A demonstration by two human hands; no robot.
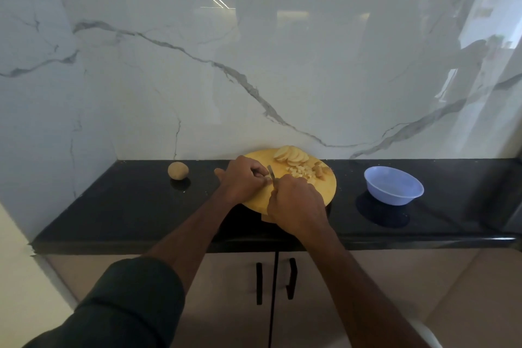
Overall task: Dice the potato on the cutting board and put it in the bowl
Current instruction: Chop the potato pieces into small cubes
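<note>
Right now the dicing is mid-way: the left hand curls its fingers over a small potato piece on the round wooden cutting board, pinning it, while the right hand is clenched round the handle of a knife w/ the blade tip coming down just beside the left fingertips. Further back on the board sits a fan of potato slices, not yet diced, and right of the blade a small heap of diced cubes w/ a few stubby end bits near the board's right edge. The blue bowl stands to the right of the board, apart from it, and looks to hold nothing yet, so I'd judge cutting is maybe half done & no transfer started. To do this cut well: keep left fingertips tucked back, knuckles guiding the blade, since the gap is v. tight; cut straight down, even widths to match the cubes already made; hold the piece flat side down so it won't roll. A whole unpeeled potato waits left of the board. All of it sits on a glossy black counter backed by a white grey-veined marble wall, w/ beige cabinet doors & black handles below.
</note>
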